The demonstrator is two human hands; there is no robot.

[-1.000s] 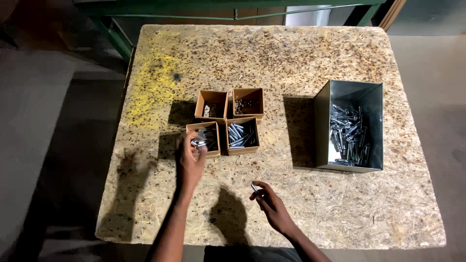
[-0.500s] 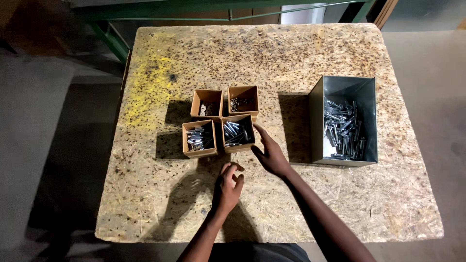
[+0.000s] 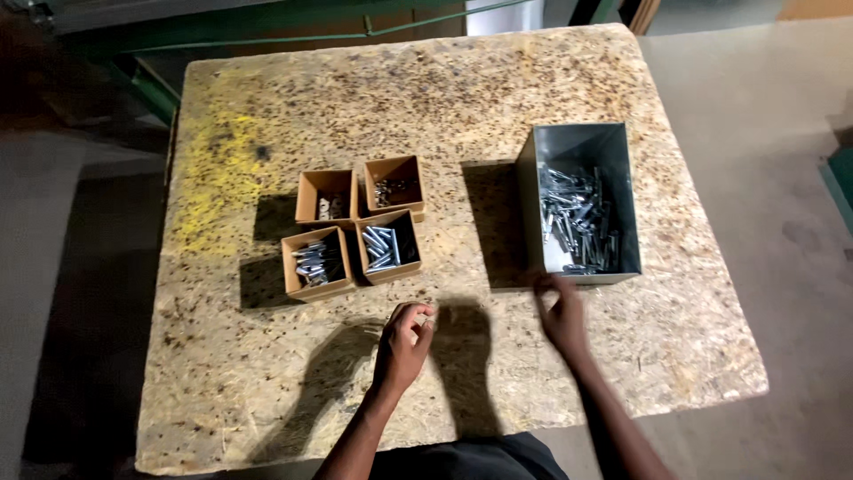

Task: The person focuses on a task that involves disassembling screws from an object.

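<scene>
right hand (image 3: pixel 562 313): sits at the near left corner of the grey metal bin (image 3: pixel 582 204), fingertips touching or just short of its front wall, can't tell which. Fingers loosely curled, slightly apart. Can't tell whether anything is in them.
left hand (image 3: pixel 404 342): over bare table, in front of the four boxes. Fingers pinched together around something small and pale at the tips, probably one fastener (image 3: pixel 427 321), too small to confirm.
key relation: bin lies up and right of the right hand, long axis running away from the person. Right hand is clearly the nearer one to it; left hand is well apart from the bin.
bin contents: heap of silver bolts or pins (image 3: pixel 577 218), mostly lying along the bin's long axis, piled toward the near end.
small cardboard boxes (image 3: pixel 357 227): two-by-two cluster, walls touching, up and left of the left hand. Near-right box is the closest to it.
box contents: near two hold long silver parts, far two hold a few smaller bits, kind unclear.
table (image 3: pixel 267 373): chipboard top, yellow paint patch at far left.
</scene>
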